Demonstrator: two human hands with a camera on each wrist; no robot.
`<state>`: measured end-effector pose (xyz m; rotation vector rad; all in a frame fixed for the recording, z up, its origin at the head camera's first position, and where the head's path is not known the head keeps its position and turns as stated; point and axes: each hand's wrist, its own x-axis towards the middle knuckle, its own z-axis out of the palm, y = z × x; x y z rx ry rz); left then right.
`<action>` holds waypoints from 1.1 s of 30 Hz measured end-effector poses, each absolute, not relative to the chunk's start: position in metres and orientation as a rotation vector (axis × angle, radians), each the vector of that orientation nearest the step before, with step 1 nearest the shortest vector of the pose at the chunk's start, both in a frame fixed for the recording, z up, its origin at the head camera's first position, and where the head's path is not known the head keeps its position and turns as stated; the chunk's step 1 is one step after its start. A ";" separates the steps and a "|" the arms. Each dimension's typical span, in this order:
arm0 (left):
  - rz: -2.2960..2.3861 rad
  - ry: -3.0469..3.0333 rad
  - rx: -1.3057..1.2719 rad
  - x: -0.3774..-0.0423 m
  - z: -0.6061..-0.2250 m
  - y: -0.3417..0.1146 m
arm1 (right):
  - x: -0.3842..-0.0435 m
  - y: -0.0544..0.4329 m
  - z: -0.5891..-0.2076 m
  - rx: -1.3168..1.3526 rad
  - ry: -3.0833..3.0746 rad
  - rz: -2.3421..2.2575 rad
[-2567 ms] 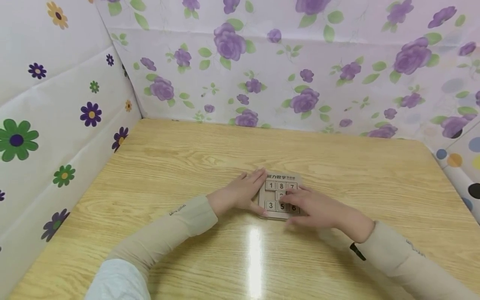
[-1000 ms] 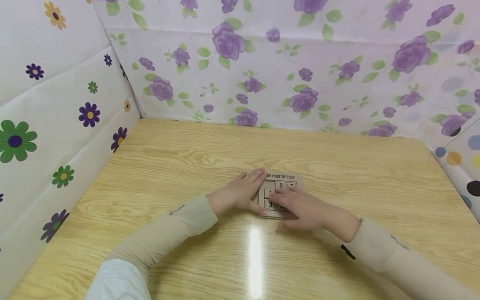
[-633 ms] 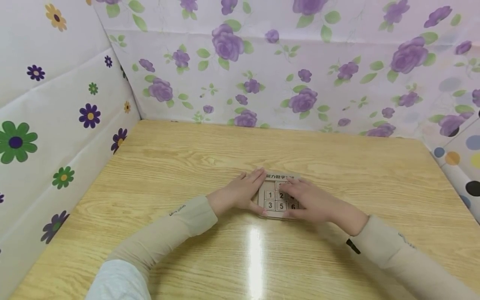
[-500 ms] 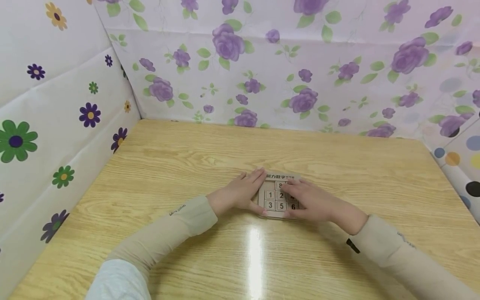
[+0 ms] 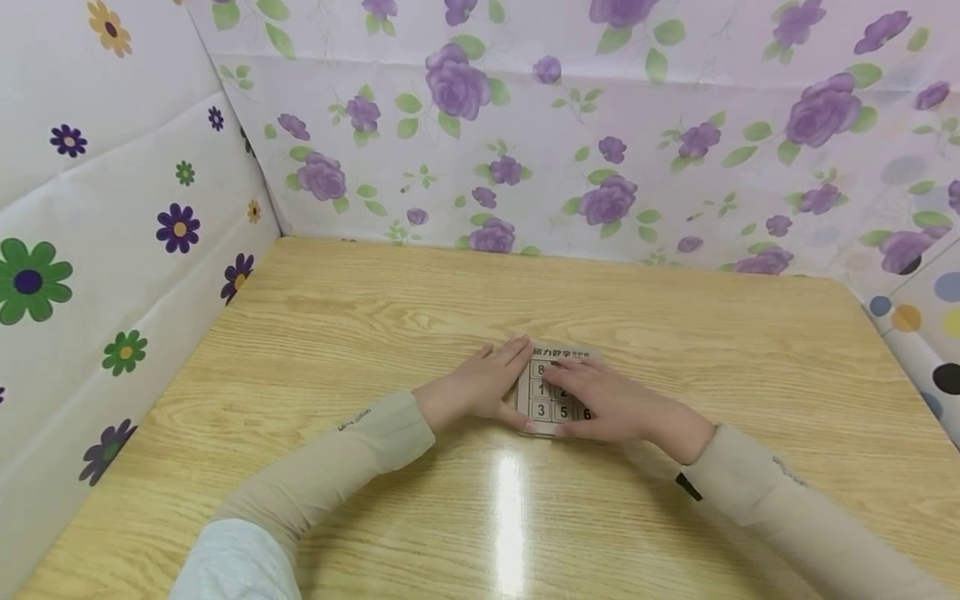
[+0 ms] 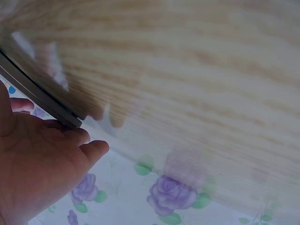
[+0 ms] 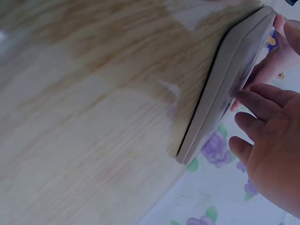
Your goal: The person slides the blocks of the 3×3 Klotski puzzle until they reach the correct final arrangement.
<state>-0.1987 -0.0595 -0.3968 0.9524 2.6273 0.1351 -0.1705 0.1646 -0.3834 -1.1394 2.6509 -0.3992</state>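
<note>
A flat sliding number puzzle [image 5: 546,428] lies on the table, with Chinese lettering along its top. My left hand [image 5: 487,382] holds it by the left side, thumb at the lower corner and fingers at the upper one. The 8 tile [image 5: 538,369] sits top left, above the 1 tile [image 5: 540,389] and the 3 tile [image 5: 541,410]. My right hand [image 5: 618,404] reaches over from the right, its index fingertip right at the 8 tile and its thumb near the bottom edge. Its fingers hide the upper right tiles. In the right wrist view the puzzle's pale side edge [image 7: 220,86] shows.
The wood-grain table [image 5: 375,300] extends around the puzzle, with a bright light reflection in front of it. A purple-flowered sheet [image 5: 525,117] stands behind, and a flower-patterned sheet [image 5: 112,208] borders the left side.
The 1 tile has moved down from the top left. Since half a second ago, the 8 tile has slid left into that corner, my right hand moving left with it. My left hand has stayed put.
</note>
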 end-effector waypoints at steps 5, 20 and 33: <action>0.143 2.629 0.960 -0.199 -0.397 -0.060 | -0.163 0.174 -0.382 -1.158 2.667 -0.420; 0.127 2.631 0.950 -0.199 -0.397 -0.059 | -0.162 0.183 -0.389 -1.159 2.717 -0.365; 0.118 2.637 0.959 -0.199 -0.398 -0.060 | -0.154 0.198 -0.383 -1.142 2.748 -0.380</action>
